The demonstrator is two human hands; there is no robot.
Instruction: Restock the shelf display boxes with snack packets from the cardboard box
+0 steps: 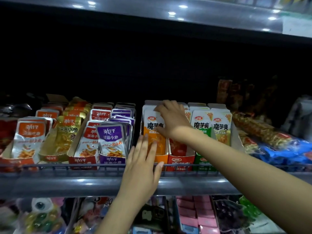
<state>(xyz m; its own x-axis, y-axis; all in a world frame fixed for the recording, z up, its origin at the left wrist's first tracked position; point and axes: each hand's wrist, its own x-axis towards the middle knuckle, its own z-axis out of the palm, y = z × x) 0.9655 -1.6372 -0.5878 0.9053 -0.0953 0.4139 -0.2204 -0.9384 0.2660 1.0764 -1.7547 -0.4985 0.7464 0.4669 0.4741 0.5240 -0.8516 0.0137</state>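
An orange display box (161, 159) stands on the shelf, holding upright orange-and-white snack packets (152, 130). My right hand (172, 119) reaches over the box and its fingers curl round the tops of these packets. My left hand (143, 159) lies flat with straight fingers against the box's front left side, thumb on the wire rail. Next to it stand a red display box (181, 162) and a green one (202, 163) with matching packets (221, 127). The cardboard box is out of view.
Left of the orange box stand fish snack boxes: purple (112, 159), red (82, 160), gold (52, 157). A wire rail (67, 166) runs along the shelf edge (84, 184). Blue bags (283, 152) lie right. A shelf overhangs (185, 12); more goods sit below (195, 213).
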